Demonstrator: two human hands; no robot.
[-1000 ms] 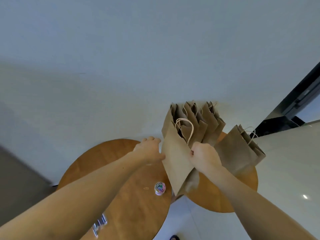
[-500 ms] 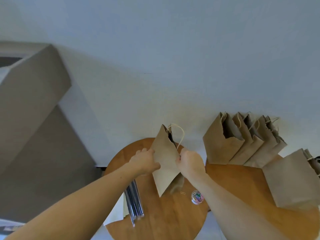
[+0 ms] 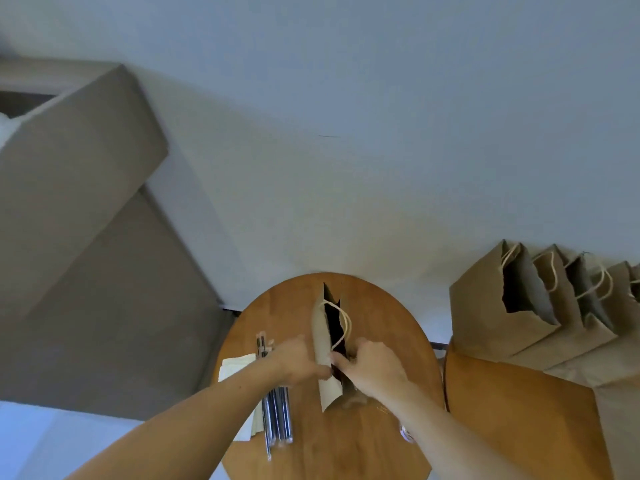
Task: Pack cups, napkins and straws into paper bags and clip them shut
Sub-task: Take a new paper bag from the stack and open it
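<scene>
Brown paper bag (image 3: 325, 368), mouth narrowly open, twine handle showing.

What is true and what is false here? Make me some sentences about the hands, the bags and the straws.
1. The left hand and the right hand both hold the bag. True.
2. The bag is clipped shut. False: its top is open.
3. The straws lie left of the bag. True.
4. The other bags lie flat on the floor. False: they stand upright on the right table.
</scene>
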